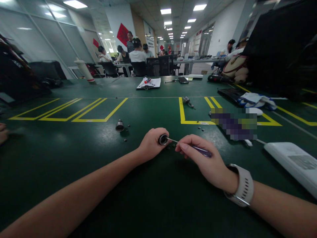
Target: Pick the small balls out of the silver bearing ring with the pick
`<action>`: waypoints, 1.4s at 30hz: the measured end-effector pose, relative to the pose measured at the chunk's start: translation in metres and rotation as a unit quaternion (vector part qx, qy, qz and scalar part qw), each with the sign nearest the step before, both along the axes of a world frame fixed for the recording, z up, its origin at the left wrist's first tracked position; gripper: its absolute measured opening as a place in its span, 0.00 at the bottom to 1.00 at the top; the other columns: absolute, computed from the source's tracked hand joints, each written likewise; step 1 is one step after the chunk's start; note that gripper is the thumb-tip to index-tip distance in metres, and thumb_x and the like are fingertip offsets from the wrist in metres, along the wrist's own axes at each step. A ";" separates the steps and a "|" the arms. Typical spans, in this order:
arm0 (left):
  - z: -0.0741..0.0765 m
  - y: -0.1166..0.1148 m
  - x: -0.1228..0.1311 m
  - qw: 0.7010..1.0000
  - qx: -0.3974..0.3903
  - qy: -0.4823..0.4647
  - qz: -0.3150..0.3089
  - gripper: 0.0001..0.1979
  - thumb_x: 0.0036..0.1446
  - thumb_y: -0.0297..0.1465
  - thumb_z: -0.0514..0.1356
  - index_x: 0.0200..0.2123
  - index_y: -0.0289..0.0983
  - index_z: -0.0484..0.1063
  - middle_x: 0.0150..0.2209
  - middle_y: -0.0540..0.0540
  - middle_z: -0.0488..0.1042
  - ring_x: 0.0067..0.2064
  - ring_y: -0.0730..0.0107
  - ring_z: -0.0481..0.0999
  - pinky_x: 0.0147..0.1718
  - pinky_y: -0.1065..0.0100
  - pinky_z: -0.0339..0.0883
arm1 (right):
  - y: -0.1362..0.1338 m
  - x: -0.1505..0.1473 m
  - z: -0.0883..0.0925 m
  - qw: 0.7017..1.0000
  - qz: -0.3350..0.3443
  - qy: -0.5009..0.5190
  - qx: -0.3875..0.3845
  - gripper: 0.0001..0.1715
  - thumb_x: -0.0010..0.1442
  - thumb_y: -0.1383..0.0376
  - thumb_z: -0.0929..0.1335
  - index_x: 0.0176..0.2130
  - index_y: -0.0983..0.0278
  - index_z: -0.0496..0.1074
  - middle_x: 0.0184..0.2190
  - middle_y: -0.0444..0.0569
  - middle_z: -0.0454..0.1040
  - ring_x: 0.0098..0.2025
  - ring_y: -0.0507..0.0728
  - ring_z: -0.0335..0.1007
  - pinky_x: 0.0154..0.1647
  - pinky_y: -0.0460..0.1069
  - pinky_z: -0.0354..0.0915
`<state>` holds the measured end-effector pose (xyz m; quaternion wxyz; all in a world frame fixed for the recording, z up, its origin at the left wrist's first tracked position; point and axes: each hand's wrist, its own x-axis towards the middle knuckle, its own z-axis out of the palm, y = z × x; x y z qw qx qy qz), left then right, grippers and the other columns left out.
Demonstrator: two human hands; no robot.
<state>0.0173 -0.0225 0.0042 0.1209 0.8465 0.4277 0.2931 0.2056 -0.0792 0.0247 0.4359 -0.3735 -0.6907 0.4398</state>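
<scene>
My left hand (152, 142) is closed around a dark round metal part (162, 139), its hollow end turned toward my right hand. Between the fingers and thumb of my right hand (200, 155) is a screwdriver (201, 151) with a dark purple handle. Its thin shaft reaches left, and the tip is at the opening of the metal part; how deep it goes I cannot tell. Several small nuts (173, 145) lie on the table just beyond and between my hands. A second metal part (120, 125) stands to the left, with more small pieces (125, 140) near it.
Yellow tape (183, 114) marks off areas on the green table (138, 198). Another metal piece (187, 101) lies inside the right marking. To the right are a white device (292, 162) and a cloth (257, 100). Someone's hand (3, 133) shows at the left edge.
</scene>
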 end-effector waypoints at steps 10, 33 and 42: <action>0.001 -0.003 -0.002 0.995 0.036 0.077 -0.044 0.03 0.51 0.25 0.55 0.26 0.36 0.65 0.25 0.51 0.68 0.29 0.71 0.68 0.33 0.67 0.56 | 0.004 -0.001 0.001 1.000 0.015 -0.002 -0.026 0.09 0.60 0.64 0.65 0.30 0.63 0.72 0.28 0.46 0.72 0.32 0.54 0.67 0.34 0.50 0.63; 0.005 -0.005 0.000 0.997 0.016 0.067 -0.034 0.03 0.51 0.24 0.55 0.26 0.36 0.64 0.24 0.53 0.67 0.28 0.73 0.66 0.33 0.68 0.56 | 0.013 0.003 -0.004 0.970 0.041 0.149 -0.185 0.08 0.58 0.64 0.66 0.30 0.64 0.73 0.30 0.47 0.74 0.32 0.53 0.68 0.33 0.49 0.63; 0.003 -0.002 -0.001 0.997 0.021 0.066 -0.015 0.03 0.49 0.23 0.55 0.26 0.36 0.64 0.25 0.53 0.67 0.28 0.72 0.66 0.32 0.68 0.55 | 0.010 0.000 -0.003 0.982 0.019 0.127 -0.139 0.08 0.58 0.64 0.66 0.30 0.63 0.73 0.29 0.46 0.73 0.32 0.53 0.67 0.33 0.49 0.63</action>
